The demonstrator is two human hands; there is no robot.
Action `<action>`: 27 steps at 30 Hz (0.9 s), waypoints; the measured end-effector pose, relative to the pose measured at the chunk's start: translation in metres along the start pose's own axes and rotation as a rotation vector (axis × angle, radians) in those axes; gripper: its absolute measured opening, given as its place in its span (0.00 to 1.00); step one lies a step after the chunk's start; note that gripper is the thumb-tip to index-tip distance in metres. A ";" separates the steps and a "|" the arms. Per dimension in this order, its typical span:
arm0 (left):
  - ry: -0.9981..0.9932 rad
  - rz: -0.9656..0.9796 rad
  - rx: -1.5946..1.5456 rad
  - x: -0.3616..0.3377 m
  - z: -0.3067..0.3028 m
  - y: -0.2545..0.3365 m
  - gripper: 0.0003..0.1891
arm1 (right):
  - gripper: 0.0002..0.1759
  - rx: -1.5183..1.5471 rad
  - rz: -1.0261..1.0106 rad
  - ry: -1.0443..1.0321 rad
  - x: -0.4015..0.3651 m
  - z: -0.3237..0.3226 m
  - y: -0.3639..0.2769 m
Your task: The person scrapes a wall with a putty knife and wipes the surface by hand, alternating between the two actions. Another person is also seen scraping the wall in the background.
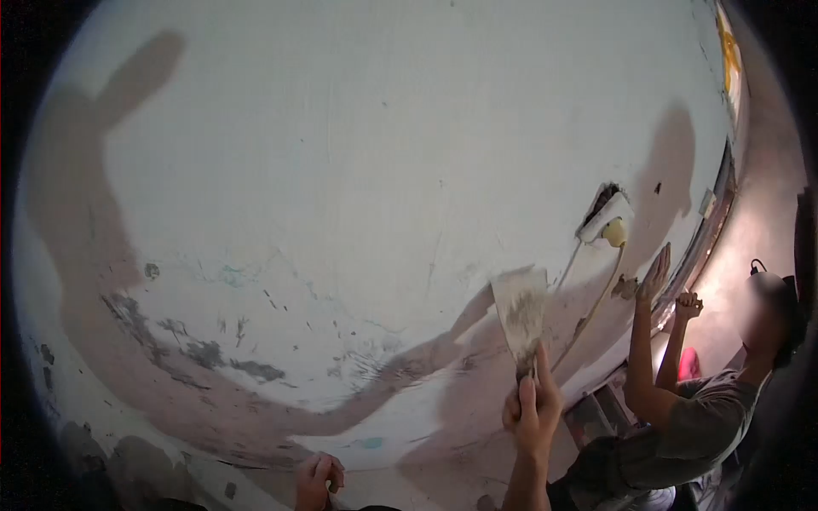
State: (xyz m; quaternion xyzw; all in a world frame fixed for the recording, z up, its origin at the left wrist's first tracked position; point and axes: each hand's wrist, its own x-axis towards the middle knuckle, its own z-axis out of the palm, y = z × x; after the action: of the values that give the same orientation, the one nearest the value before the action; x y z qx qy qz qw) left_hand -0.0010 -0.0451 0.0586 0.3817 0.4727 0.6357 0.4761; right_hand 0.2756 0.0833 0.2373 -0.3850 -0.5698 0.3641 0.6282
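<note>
My right hand (pixel 533 409) is wrapped round the handle of a putty knife (pixel 521 305), with the fingers near the base of the blade. The wide, smeared metal blade points up in front of the pale wall (pixel 375 153). Low at the bottom edge of the view, my left hand (pixel 319 479) is closed with its fingers curled. I cannot tell what, if anything, is in it. Dark scraped patches (pixel 204 353) and faint blue marks run across the lower wall.
A co-worker (pixel 694 426) stands at the right, one hand (pixel 656 272) raised flat at the wall and the other curled. Between us is a wall opening (pixel 607 204) with a yellowish fitting (pixel 614 232) and a cable running down. Large shadows fall on the wall.
</note>
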 end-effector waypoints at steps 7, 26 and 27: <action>-0.040 0.024 0.103 -0.001 0.003 0.014 0.19 | 0.28 0.100 -0.175 -0.057 0.022 0.011 -0.029; -0.144 -0.009 0.048 0.009 0.003 0.003 0.18 | 0.26 -0.127 0.124 -0.173 -0.047 -0.023 0.014; -0.151 0.067 0.063 0.007 0.007 0.010 0.18 | 0.26 -0.070 0.158 -0.171 -0.047 -0.029 0.017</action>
State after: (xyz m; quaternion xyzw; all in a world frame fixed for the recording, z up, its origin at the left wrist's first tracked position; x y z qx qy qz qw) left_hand 0.0012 -0.0372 0.0700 0.4592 0.4421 0.6055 0.4765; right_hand 0.2997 0.0464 0.1996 -0.4178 -0.6014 0.4238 0.5331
